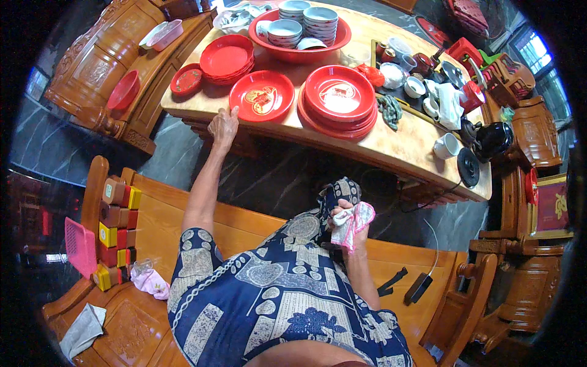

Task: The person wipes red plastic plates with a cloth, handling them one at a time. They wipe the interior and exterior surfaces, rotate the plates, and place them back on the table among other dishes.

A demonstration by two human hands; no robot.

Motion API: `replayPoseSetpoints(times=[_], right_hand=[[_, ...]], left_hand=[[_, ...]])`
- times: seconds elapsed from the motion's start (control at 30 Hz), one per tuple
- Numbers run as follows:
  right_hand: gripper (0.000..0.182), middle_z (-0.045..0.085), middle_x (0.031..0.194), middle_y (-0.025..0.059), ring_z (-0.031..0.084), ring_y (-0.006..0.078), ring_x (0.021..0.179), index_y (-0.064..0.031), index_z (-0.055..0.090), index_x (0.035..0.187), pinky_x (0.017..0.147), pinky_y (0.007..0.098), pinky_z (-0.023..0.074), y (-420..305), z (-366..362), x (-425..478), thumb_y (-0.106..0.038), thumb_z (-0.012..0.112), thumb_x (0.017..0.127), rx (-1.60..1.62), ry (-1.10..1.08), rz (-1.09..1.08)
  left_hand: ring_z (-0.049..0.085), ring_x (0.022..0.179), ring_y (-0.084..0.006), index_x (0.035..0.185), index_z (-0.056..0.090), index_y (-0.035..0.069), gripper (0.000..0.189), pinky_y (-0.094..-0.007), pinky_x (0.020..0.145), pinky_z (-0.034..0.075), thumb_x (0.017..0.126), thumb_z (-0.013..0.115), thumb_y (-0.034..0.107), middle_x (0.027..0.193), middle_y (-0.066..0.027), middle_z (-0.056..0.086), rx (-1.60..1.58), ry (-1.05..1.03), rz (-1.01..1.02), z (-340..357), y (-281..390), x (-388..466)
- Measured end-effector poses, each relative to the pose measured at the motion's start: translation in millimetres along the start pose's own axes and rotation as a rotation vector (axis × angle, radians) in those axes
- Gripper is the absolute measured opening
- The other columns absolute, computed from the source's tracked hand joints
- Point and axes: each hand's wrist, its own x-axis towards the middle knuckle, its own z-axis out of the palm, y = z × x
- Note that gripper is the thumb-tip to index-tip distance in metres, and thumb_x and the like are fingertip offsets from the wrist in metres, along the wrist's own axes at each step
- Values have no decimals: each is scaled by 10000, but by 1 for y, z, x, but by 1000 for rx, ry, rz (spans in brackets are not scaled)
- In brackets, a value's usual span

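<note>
My left hand (224,125) is at the front edge of the table (206,103), its fingers at the left rim of a red round tray with a gold print (261,96); whether they grip the rim I cannot tell. My right hand (348,225) rests near my lap, closed on a white cloth with a pink edge (352,225). Right of the single tray stands a stack of red round trays (340,94). Behind it on the left lie stacked red plates (226,56) and a smaller red patterned dish (186,80). A red basin (300,54) holds stacked bowls (320,22).
On the table's right are a black tea tray with cups and jars, a dark crumpled cloth (390,111), a white mug (446,146) and a black round lid (468,167). Stacked boxes (108,234) and a black power adapter (418,288) lie on the wooden bench (247,224).
</note>
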Motion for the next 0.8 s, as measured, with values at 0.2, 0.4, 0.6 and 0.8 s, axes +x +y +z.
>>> replayPoseSetpoints(times=[0.2, 0.4, 0.6, 0.8], right_hand=[[571, 586, 1112, 278, 635, 331, 882, 11, 493, 1166, 748, 495, 537, 0, 10, 13, -494, 356, 937, -97, 185, 122], [705, 470, 1277, 288, 534, 437, 1094, 3, 415, 1247, 905, 613, 425, -7, 48, 7, -608, 326, 906, -68, 86, 86], [827, 404, 1345, 283, 467, 440, 1183, -1, 363, 1331, 957, 622, 379, -21, 43, -12, -605, 552, 798, -201, -61, 42], [570, 427, 1338, 258, 487, 395, 1187, 18, 448, 1243, 1001, 544, 387, -14, 35, -25, -137, 615, 720, -411, -46, -13]], left_hand=[[634, 666, -361, 744, 603, 27, 398, -465, 601, 477, 840, 600, 413, 684, -215, 617, -271, 15, 198, -13, 70, -8], [649, 718, -407, 719, 630, -24, 500, -490, 634, 502, 781, 620, 472, 721, -263, 634, -265, -182, 272, 11, 164, 0], [657, 717, -396, 753, 671, -38, 404, -487, 613, 511, 735, 646, 365, 730, -265, 640, -178, -249, 320, 30, 187, 11], [656, 633, -379, 694, 672, -15, 209, -458, 520, 510, 687, 609, 184, 678, -247, 636, -157, -152, 364, 38, 199, 11]])
